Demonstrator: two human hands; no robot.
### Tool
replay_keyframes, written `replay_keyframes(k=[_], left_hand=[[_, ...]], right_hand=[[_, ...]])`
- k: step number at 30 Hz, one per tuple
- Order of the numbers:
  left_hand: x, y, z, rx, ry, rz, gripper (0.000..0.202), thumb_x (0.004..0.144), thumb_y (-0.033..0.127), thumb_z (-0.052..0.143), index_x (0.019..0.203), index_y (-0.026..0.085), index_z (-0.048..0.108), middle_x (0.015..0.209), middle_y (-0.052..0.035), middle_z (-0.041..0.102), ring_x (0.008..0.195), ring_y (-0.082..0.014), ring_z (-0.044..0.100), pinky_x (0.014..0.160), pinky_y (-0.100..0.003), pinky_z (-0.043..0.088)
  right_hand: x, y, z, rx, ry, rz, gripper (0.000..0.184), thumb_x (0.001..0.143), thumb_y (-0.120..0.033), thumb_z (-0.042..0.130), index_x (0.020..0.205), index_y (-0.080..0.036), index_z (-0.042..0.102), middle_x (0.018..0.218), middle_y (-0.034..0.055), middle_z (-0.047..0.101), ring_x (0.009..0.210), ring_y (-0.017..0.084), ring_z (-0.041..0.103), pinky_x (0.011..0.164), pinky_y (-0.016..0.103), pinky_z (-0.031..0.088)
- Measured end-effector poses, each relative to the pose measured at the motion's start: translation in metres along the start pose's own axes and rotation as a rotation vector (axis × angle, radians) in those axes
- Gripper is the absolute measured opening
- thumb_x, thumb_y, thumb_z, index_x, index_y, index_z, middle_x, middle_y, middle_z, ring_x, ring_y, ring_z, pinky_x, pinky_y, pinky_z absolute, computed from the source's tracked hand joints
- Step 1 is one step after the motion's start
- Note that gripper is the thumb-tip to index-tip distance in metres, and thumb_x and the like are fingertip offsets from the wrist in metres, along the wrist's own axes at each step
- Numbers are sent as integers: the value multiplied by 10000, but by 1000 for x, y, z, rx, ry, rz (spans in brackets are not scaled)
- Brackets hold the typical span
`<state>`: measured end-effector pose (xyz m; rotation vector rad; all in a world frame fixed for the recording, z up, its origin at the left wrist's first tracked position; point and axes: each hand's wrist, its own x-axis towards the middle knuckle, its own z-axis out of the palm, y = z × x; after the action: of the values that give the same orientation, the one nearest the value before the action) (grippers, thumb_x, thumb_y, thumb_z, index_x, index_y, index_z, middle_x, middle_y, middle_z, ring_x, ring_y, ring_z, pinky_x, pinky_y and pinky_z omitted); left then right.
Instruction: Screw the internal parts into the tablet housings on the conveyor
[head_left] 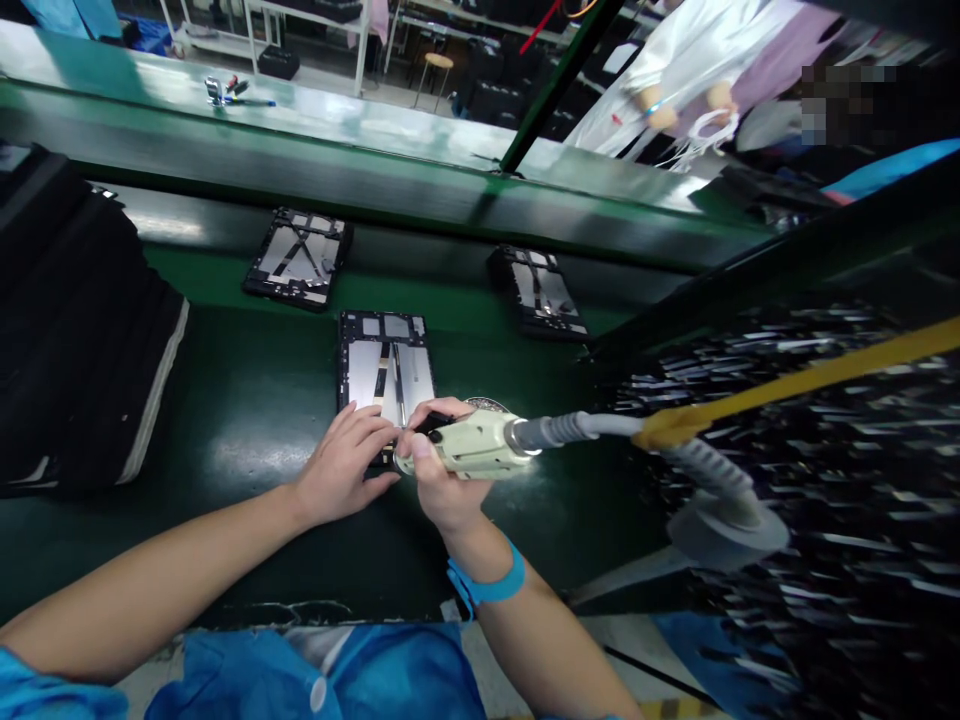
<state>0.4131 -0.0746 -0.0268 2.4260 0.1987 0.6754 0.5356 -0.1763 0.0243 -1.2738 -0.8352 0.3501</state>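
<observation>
An opened tablet (360,366), with silver plates and dark ribbon strips in a black frame, lies on the green bench before me. My right hand (450,485) is wrapped round a pale green electric screwdriver (484,447), whose cord runs off to the right. The driver's front end is over the tablet's lower edge; its tip is hidden by my fingers. My left hand (341,465) rests on the tablet's lower left edge, fingers stretched out beside the driver. Partly behind the driver sits a round dish (486,404) of small bits, perhaps screws.
Two more opened tablets (298,258) (541,290) lie farther back. A tall black stack (75,330) stands at left. On the right are a yellow strap (810,372), a grey holder (727,530) and many dark, shiny pieces (840,480). Another person's hands (660,112) hold white cable beyond the bench.
</observation>
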Motion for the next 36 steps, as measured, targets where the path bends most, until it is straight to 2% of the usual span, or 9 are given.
replay_keyframes(k=[2,6,10,13,17,19,23,28,36], left_hand=[[0,0,1,18,3,-14,477,901,251,694,1357,207,560,1337,-127,656,1416,-327,488,1228,-598,311],[-1,-1,3,103,11,-89,369,890,236,710,1253,235,648,1341,-129,641,1425,-384,461,1180,-748,253],[-1,-5,1,131,3,-46,343,889,236,744,1226,261,683,1379,-136,625,1413,-376,484,1142,-707,360],[0,-11,-4,176,-11,-8,349,882,274,774,1222,266,694,1366,-140,639,1397,-379,508,1117,-699,406],[5,-20,-12,212,-48,7,341,893,263,759,1228,265,699,1371,-138,643,1396,-369,519,1120,-702,411],[8,-23,-15,209,-46,12,309,903,259,742,1209,249,706,1368,-139,646,1397,-362,521,1132,-699,397],[10,-24,-15,196,-30,20,280,917,266,725,1194,228,710,1354,-142,652,1396,-348,524,1148,-694,369],[8,-20,-13,179,-41,9,326,913,283,739,1236,261,702,1369,-130,645,1407,-338,513,1163,-654,366],[8,-21,-12,167,-64,-25,314,926,288,720,1237,257,691,1395,-133,631,1425,-340,489,1183,-665,315]], right_hand=[[0,0,1,-14,0,-39,290,860,-242,702,1130,-253,595,987,19,621,774,169,655,684,345,597],[1,1,5,-18,1,-68,273,857,-204,696,1111,-244,603,953,11,628,741,148,651,621,292,582],[6,-3,2,35,41,-54,280,839,-214,718,1102,-227,621,933,17,657,667,135,642,580,282,577],[12,-11,-13,88,106,-47,248,828,-232,737,1057,-221,642,942,26,680,606,126,627,551,286,573],[19,-19,-38,119,215,-86,240,819,-250,751,1038,-216,660,913,27,685,595,129,620,547,297,576],[21,-19,-43,105,234,-80,228,810,-250,756,1017,-210,671,897,28,683,620,139,629,560,302,583],[19,-13,-34,84,164,-68,237,809,-224,742,1036,-212,675,949,37,688,694,153,662,594,297,592],[16,-5,-17,60,53,-83,280,809,-194,726,1082,-226,672,1015,52,692,807,182,695,646,308,610],[24,-1,-8,103,80,-80,283,842,-210,715,1111,-235,633,1003,37,696,812,176,705,675,309,612]])
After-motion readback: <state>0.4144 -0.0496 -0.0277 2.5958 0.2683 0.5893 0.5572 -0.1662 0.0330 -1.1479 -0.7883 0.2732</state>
